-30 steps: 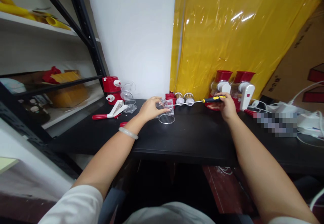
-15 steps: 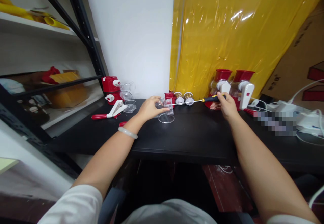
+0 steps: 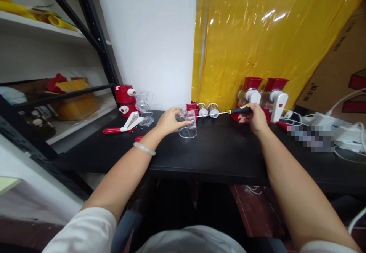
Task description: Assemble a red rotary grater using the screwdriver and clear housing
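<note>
My left hand (image 3: 169,121) is closed around a clear plastic housing (image 3: 187,125) that stands on the black table (image 3: 217,154), a bracelet on that wrist. My right hand (image 3: 256,118) grips a screwdriver (image 3: 228,112) with a black and yellow handle. Its thin shaft lies nearly level and points left, its tip at the side of the clear housing.
Two red and white hand-crank machines (image 3: 265,97) stand behind my right hand against yellow sheeting. Metal drums (image 3: 208,109) and a red part sit behind the housing. More red, white and clear parts (image 3: 133,108) lie at the left by a black shelf rack. Cables lie at the right.
My right hand has twisted the screwdriver handle slightly and shifted a little left. My left hand and the clear housing have stayed in place.
</note>
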`<state>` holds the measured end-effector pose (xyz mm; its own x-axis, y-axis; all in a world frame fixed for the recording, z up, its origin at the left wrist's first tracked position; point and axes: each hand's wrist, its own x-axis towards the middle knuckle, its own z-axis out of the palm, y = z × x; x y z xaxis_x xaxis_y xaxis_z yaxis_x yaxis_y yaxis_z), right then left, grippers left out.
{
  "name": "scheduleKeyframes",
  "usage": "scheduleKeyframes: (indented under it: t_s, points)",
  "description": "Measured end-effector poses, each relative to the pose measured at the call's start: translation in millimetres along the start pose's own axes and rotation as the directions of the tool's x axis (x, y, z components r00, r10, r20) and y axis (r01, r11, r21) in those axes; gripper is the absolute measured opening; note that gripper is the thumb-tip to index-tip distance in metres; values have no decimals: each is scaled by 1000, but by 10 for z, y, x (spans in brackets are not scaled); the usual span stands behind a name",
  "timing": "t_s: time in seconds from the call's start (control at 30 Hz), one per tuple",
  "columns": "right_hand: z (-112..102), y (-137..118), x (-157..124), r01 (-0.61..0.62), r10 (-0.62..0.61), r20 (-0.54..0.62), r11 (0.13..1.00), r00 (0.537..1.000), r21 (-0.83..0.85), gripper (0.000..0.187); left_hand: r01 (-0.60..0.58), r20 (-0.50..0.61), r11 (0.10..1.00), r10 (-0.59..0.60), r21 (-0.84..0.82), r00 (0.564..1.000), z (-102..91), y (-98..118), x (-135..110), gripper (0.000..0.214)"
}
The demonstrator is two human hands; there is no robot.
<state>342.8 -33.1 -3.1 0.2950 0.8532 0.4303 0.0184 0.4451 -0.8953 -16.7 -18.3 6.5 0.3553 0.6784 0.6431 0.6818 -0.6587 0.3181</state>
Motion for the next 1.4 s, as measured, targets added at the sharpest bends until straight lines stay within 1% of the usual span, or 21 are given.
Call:
scheduleKeyframes:
  t_s: [0.07, 0.13, 0.27, 0.4, 0.53, 0.6, 0.7, 0.77, 0.83, 0.93, 1.03, 1.13, 1.23, 1.33, 1.4]
  points:
    - [-5, -1, 10, -30, 28, 39, 997, 999, 68, 28, -2, -2, 1000, 2, -2, 1000, 3, -4, -3, 42]
    - [-8, 0, 15, -43, 38, 55, 994, 998, 101, 28, -5, -2, 1000, 5, -7, 1000, 6, -9, -5, 43]
    - [-10, 2, 14, -42, 38, 47, 996, 998, 84, 25, -16, -5, 1000, 16, -25, 1000, 12, -11, -4, 43]
    - [-17, 6, 17, -46, 44, 41, 996, 998, 73, 24, 2, -5, 1000, -2, -24, 1000, 10, -1, -2, 41]
    - [-31, 40, 39, -47, 47, 1, 996, 999, 76, 30, 0, 1, 1000, 0, -16, 1000, 6, 2, -4, 41]
    - [-37, 60, 50, -25, 25, -9, 998, 1000, 60, 35, -7, -2, 1000, 7, -17, 1000, 5, -1, -3, 43]
    - [-36, 72, 54, 45, -45, 15, 998, 999, 45, 42, -14, -5, 1000, 14, -17, 1000, 8, -7, 1, 44]
    - [-26, 65, 48, 91, -93, 26, 994, 995, 57, 45, -18, -2, 1000, 18, -18, 1000, 10, -11, 3, 43]
    - [-13, 53, 37, 108, -109, 19, 992, 994, 61, 46, -16, -2, 1000, 16, -16, 1000, 11, -17, 3, 43]
    - [-7, 39, 21, 90, -90, 3, 996, 996, 27, 46, -15, 0, 1000, 15, -10, 1000, 12, -25, 1, 42]
    - [-21, 41, 13, 71, -71, 10, 997, 997, -18, 47, -15, -2, 1000, 15, -6, 1000, 12, -25, 2, 41]
    - [-34, 48, 12, 80, -80, 5, 995, 997, -58, 46, -21, -9, 1000, 21, -11, 1000, 11, -17, 4, 42]
    - [-29, 49, 17, 78, -82, -26, 992, 996, -104, 44, -23, -8, 1000, 23, -10, 1000, 7, -5, 4, 42]
    - [-25, 44, 28, -14, 11, -55, 998, 998, -56, 41, -13, -7, 1000, 13, -10, 1000, 5, 1, -1, 41]
    - [-33, 38, 34, -70, 70, -13, 998, 997, 11, 41, -9, -7, 1000, 9, -14, 1000, 7, -2, -2, 42]
